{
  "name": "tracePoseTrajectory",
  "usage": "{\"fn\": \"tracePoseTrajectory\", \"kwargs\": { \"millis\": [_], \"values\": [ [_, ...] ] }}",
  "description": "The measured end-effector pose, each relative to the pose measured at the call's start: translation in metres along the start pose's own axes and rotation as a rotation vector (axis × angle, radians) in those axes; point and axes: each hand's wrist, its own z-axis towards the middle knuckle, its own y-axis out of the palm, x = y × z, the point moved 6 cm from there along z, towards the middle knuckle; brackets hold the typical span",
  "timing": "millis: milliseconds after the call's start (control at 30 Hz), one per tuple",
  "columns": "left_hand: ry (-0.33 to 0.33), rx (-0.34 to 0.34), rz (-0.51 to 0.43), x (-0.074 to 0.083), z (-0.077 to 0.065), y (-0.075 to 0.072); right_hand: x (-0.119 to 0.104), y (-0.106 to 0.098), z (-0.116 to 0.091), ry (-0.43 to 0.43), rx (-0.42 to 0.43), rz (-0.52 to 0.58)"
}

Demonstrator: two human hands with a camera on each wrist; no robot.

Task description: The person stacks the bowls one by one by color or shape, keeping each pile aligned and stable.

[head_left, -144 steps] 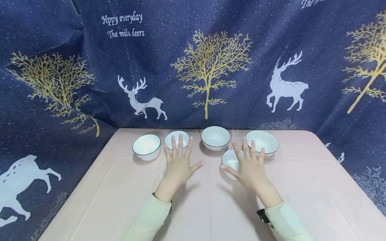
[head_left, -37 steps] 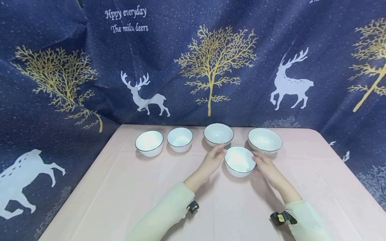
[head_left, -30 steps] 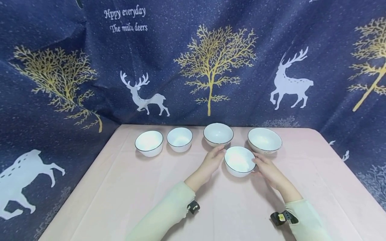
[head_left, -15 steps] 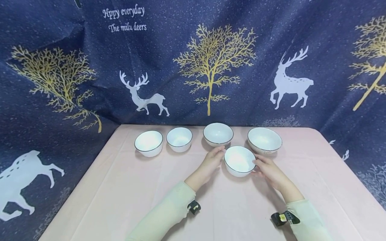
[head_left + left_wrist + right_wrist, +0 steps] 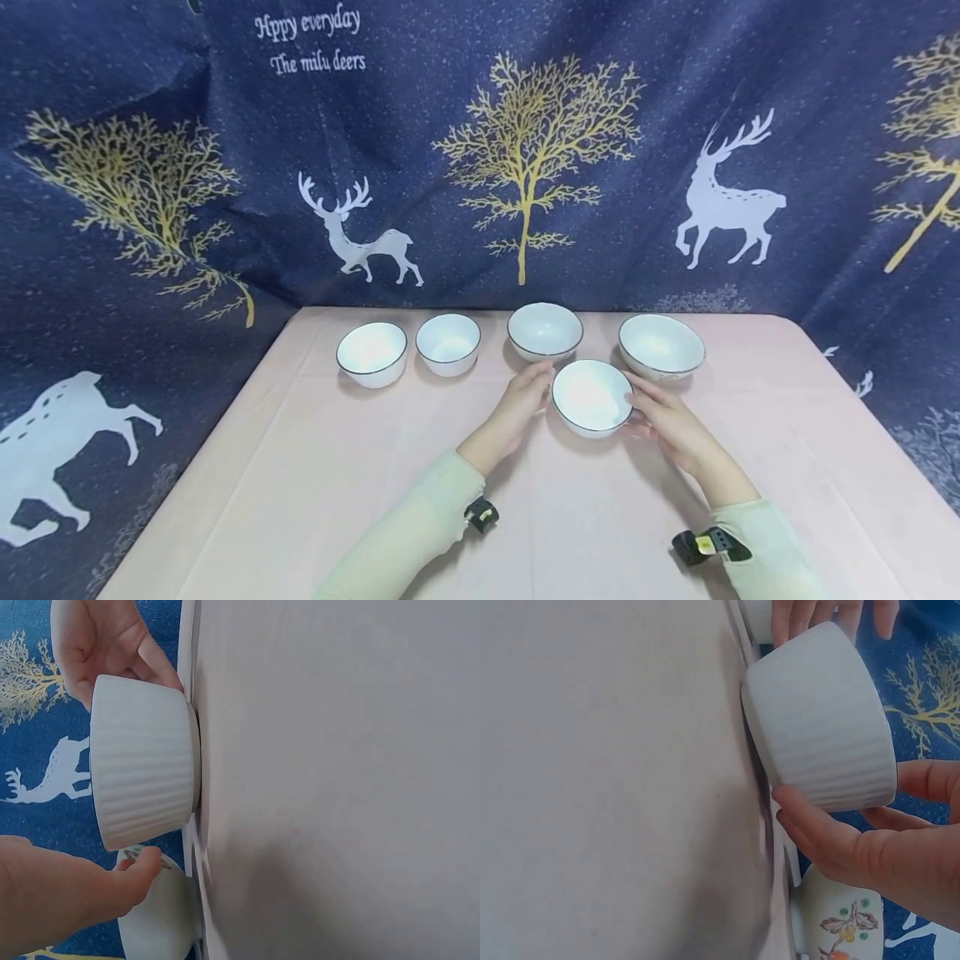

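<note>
A white bowl with a thin dark rim (image 5: 592,397) is at the front of the group in the head view. My right hand (image 5: 675,429) grips its right side, thumb over the rim and fingers low on the outer wall. My left hand (image 5: 516,410) is beside the bowl's left side, with a small gap between. Both wrist views show the bowl's ribbed outer wall (image 5: 146,761); it leans in the right wrist view, its base (image 5: 754,712) close over the table. Left fingers (image 5: 802,616) extend loosely past the bowl's far side.
Behind stand two small white bowls (image 5: 372,354) (image 5: 448,343) at left, a wider bowl (image 5: 545,330) in the middle and another wide bowl (image 5: 662,343) at right, with painted leaves outside. A pink tablecloth (image 5: 337,483) covers the table, against a blue deer-print curtain (image 5: 450,167).
Both hands, spread over the bowls earlier, came down to either side of the front bowl. Lately the left hand has drawn slightly away, and the bowl has tipped and shifted slightly left in my right hand.
</note>
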Motion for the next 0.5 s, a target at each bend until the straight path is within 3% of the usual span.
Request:
{"fn": "tracePoseTrajectory", "kwargs": {
  "millis": [500],
  "values": [
    [-0.025,0.016,-0.074,0.0012,0.0011,-0.0019,0.0001,0.0027,-0.0022,-0.02,-0.044,0.074]
  ]
}}
